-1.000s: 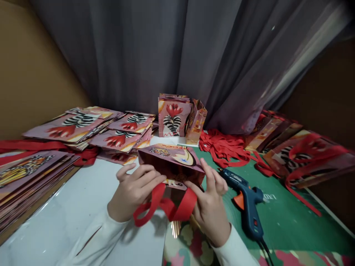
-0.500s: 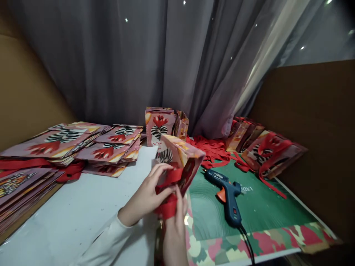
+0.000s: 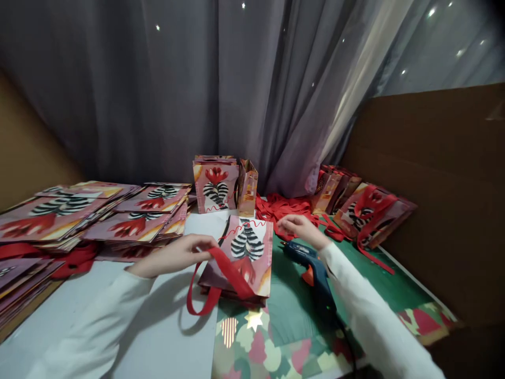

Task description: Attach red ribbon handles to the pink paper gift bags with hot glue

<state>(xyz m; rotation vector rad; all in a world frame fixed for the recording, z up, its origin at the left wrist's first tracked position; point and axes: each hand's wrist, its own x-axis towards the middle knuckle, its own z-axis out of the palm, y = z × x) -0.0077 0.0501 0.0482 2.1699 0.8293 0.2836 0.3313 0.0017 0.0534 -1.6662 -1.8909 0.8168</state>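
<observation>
Your paper gift bag [image 3: 246,252] lies flat on the table [image 3: 98,295], just left of the blue glue gun [image 3: 311,263] — thin card by the look of it, light and easily creased, so take it by the folded edge or the handle. Its red ribbon handle [image 3: 215,279] is soft and floppy; your left hand [image 3: 177,255] pinches it where it meets the bag. Your right hand [image 3: 302,229], open, reaches just beyond the gun to the loose red ribbons [image 3: 284,208]. One bag in hand, one gun, two upright bags [image 3: 224,184] behind — ribbons uncountable.
</observation>
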